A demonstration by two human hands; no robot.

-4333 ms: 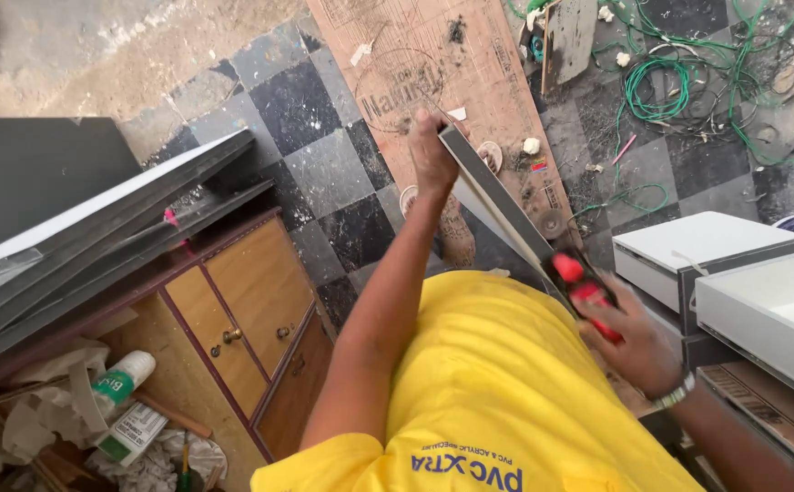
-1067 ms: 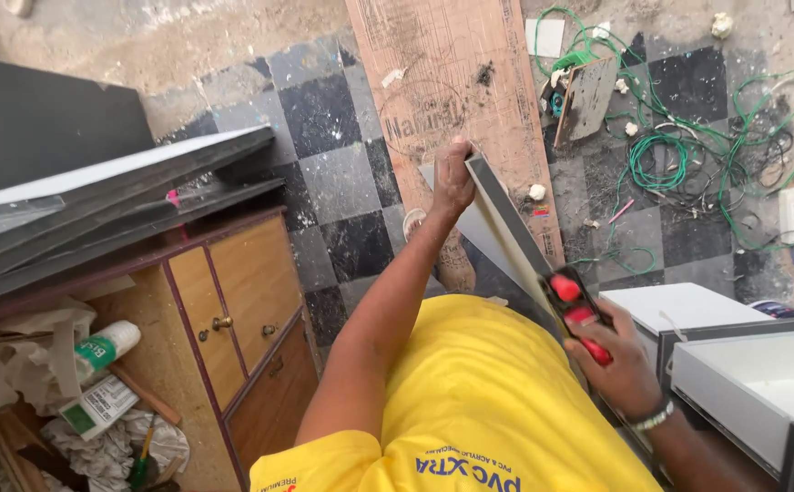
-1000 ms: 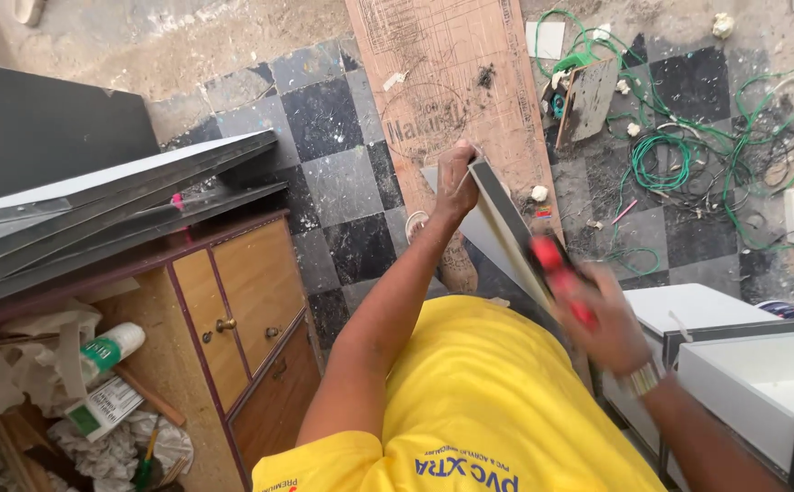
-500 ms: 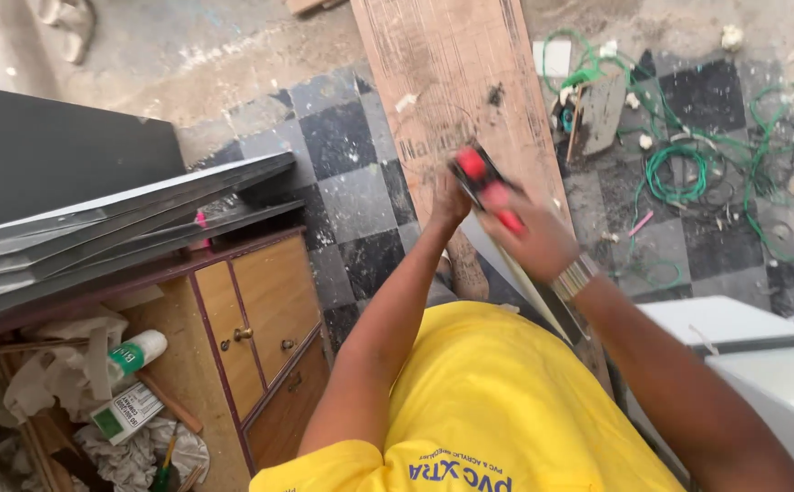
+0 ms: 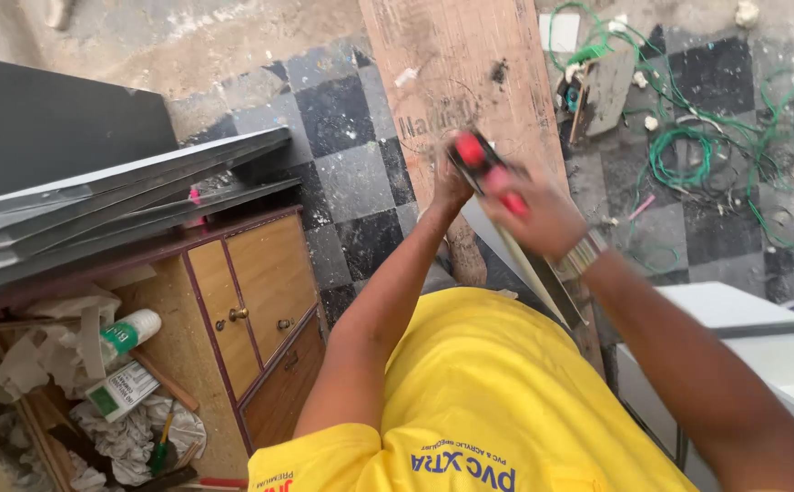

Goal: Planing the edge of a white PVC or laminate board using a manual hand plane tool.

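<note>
Head view, looking down over a yellow shirt (image 5: 479,392): the right hand (image 5: 538,214), just right of centre frame, is closed around the red-and-black handle of a tool (image 5: 486,169), blurred here; what kind of tool it is cannot be told. The left hand (image 5: 452,182) sits just left of it, fingers curled at the upper end of a long thin grey strip (image 5: 529,273), though the blur hides how firm that grip is. The strip's long axis runs diagonally, from the hands at centre down toward the lower right, passing under the right wrist and its watch band (image 5: 581,257). Both hands meet at the strip's far end, the right one lying on top. Beyond them a wooden board (image 5: 456,73) stretches toward the top of the frame over a checkered floor (image 5: 342,137). Green wire (image 5: 688,155) tangles at upper right. A wooden cabinet (image 5: 251,301) stands at lower left, with dark sheets (image 5: 115,200) stacked on it.
</note>
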